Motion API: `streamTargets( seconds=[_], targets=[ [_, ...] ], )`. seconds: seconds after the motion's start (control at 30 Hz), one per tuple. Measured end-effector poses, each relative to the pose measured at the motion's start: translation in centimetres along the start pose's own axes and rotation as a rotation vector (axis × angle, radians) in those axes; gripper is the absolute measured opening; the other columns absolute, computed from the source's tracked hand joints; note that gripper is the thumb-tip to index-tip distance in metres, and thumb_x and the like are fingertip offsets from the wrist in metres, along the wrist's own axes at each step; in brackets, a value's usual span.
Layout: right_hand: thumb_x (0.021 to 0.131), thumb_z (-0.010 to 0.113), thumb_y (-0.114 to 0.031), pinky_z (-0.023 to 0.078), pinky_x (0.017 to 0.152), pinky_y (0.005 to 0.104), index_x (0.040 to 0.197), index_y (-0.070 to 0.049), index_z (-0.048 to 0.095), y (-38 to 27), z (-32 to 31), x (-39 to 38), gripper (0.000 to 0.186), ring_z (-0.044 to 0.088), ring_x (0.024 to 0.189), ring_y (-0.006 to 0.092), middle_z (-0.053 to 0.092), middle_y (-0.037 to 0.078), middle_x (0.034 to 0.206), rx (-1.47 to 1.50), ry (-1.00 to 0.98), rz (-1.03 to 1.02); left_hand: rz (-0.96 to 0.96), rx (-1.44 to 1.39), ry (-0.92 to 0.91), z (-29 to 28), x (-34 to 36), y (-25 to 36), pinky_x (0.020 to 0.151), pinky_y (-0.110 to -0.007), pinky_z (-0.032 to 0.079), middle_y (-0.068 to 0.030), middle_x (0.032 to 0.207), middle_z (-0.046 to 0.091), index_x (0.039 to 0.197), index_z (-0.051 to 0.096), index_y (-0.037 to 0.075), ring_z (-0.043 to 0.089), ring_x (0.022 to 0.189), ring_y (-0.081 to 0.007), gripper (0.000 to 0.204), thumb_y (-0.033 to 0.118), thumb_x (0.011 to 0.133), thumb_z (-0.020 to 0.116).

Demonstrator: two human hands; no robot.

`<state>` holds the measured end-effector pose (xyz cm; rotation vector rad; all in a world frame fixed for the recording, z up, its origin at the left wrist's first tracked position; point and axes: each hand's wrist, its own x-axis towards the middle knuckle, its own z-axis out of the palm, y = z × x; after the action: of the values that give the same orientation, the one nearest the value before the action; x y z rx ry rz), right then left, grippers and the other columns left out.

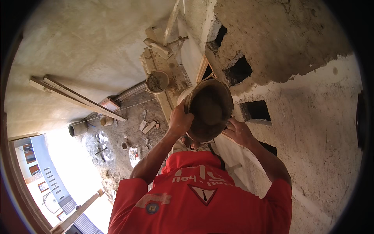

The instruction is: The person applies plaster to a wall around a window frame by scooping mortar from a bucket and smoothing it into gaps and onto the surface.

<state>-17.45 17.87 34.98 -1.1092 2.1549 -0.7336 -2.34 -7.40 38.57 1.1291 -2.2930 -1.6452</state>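
My left hand [180,120] grips the left rim of a large round bucket [208,109] of dull, mortar-stained material, tilted so that I look into it at grey mortar. My right hand [237,130] is closed on the right side of the same bucket. My bare toes show just below it. Beyond it, on narrow wooden planks [175,78], stands a smaller bucket [157,82] holding grey mortar. To the right, the wall [296,117] has dark square openings and a patch of darker, damp-looking plaster.
Boards [78,97] lean at the left wall, and scrap wood [159,46] lies at the planks' far end. Far below on the dirty floor [128,128] are containers [78,128], offcuts and a taut string. A bright opening [66,163] is at lower left.
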Motion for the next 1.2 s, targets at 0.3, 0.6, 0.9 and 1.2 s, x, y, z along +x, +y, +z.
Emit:
streamTargets(
  seconds=[0.3, 0.6, 0.9, 1.2],
  targets=[
    [0.084, 0.071, -0.021, 0.054, 0.072, 0.0468, 0.118, -0.003, 0.058, 0.8, -0.7, -0.1, 0.041, 0.068, 0.084, 0.0416, 0.069, 0.022, 0.088, 0.012, 0.107, 0.032, -0.006, -0.079, 0.035, 1.3, -0.5, -1.7, 0.084, -0.037, 0.052, -0.0171, 0.101, 0.071, 0.134, 0.057, 0.003, 0.068, 0.091, -0.0256, 0.066, 0.006, 0.068, 0.063],
    [0.083, 0.073, -0.017, 0.054, 0.076, 0.047, 0.121, -0.002, 0.055, -9.0, -13.4, 1.4, 0.045, 0.069, 0.087, 0.0417, 0.068, 0.025, 0.089, -0.065, 0.142, 0.028, -0.033, -0.257, 0.131, 1.4, 1.7, -4.9, 0.078, -0.032, 0.053, -0.0117, 0.099, 0.071, 0.13, 0.059, -0.001, 0.066, 0.088, -0.0192, 0.065, 0.002, 0.064, 0.06],
    [0.082, 0.075, -0.014, 0.053, 0.072, 0.0357, 0.121, -0.001, 0.057, -24.4, -23.7, 5.3, 0.045, 0.068, 0.083, 0.0242, 0.067, 0.016, 0.089, -0.153, 0.011, -0.378, -0.073, -0.127, 0.246, -2.5, 4.2, -6.6, 0.083, -0.035, 0.053, -0.0143, 0.102, 0.071, 0.127, 0.061, 0.001, 0.068, 0.093, -0.0255, 0.065, 0.002, 0.062, 0.058],
    [0.093, 0.067, -0.025, 0.055, 0.058, 0.0257, 0.138, -0.01, 0.056, -18.1, -31.0, 14.6, 0.049, 0.062, 0.068, 0.0123, 0.068, 0.009, 0.089, 0.044, 0.419, 0.329, -0.105, -0.038, 0.21, -5.0, 7.5, -7.4, 0.09, -0.038, 0.051, -0.0179, 0.107, 0.072, 0.129, 0.061, 0.005, 0.069, 0.101, -0.0304, 0.067, 0.005, 0.063, 0.057]
  ],
)
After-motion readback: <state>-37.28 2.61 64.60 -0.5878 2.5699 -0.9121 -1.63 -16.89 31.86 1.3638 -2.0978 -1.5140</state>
